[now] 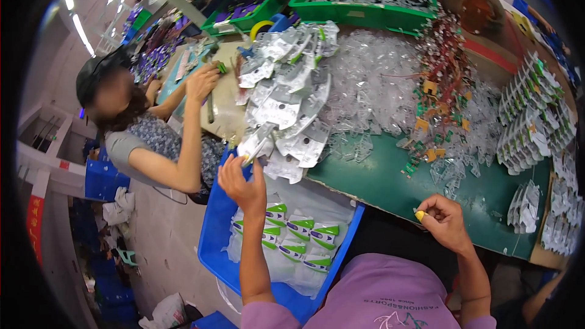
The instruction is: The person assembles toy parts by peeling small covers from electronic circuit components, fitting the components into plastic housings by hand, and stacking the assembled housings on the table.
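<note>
My left hand [242, 184] is raised over the blue bin, its fingertips closed on the near end of a white plastic shell [258, 141]. That shell lies at the front of a tall heap of white and silver shells [286, 100]. Close to the table's front edge, my right hand [443, 222] is curled with thumb and fingers pinched together. A yellow cover [420, 214] sits at its fingertip, and anything in the pinch is too small to make out. Below my left hand, the blue bin [210, 254] holds several finished-looking white, green and purple units [292, 248] on clear plastic sheeting.
Clear plastic parts [372, 85] are heaped on the green tabletop [365, 173], beside red-wired circuit boards [436, 100]. Stacked shells [529, 125] line the right side. Green trays [365, 15] stand at the back. A co-worker [158, 128] works at the left.
</note>
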A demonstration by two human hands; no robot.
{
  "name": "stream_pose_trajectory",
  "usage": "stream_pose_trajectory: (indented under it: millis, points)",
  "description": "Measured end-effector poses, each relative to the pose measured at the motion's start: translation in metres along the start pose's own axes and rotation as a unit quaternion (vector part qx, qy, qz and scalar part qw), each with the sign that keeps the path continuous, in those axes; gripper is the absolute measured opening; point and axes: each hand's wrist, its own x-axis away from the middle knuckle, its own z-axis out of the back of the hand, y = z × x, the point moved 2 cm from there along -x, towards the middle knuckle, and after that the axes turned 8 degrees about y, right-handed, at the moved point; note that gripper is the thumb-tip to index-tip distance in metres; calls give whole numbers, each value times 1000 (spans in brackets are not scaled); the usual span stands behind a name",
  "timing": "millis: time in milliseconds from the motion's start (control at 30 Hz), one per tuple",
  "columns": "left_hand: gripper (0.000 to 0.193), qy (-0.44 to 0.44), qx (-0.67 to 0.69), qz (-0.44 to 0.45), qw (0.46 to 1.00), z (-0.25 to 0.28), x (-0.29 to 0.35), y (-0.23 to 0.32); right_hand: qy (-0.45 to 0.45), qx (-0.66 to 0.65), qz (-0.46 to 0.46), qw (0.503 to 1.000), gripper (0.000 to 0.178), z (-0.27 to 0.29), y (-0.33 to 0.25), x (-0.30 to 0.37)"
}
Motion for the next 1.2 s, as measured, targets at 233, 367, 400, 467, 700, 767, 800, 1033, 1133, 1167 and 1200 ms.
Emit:
stream_pose_trajectory:
  millis: [233,367,400,467,700,767,800,1033,1133,1167,1200]
  points:
    - [34,-107,244,-145,953,46,62,112,39,33,2,999,8,28,-7,5]
    - [35,-238,461,-184,835,49,102,191,59,64,14,996,10,35,-5,13]
    - [35,-250,461,-199,828,45,106,202,56,108,58,991,10,32,-12,13]
    - [36,-263,466,-213,818,38,111,215,32,174,153,972,14,26,-12,14]
    - [36,-332,400,-179,835,26,101,216,-7,430,307,849,19,-16,-1,-7]
    - [34,-342,415,-166,827,19,91,210,-24,437,314,842,20,-16,2,-5]
    - [31,-318,444,-154,824,9,82,197,-40,447,322,834,20,-16,5,-6]
    - [29,-242,232,-36,942,-56,33,154,-31,408,317,856,23,-11,7,-1]
    - [33,-275,239,-44,930,-56,33,149,-40,426,309,849,27,-8,-1,2]
    - [35,-286,268,-53,918,-54,35,148,-31,434,305,847,27,-5,-3,4]
    - [37,-302,286,-62,907,-50,41,146,-23,441,303,844,28,-2,-4,6]
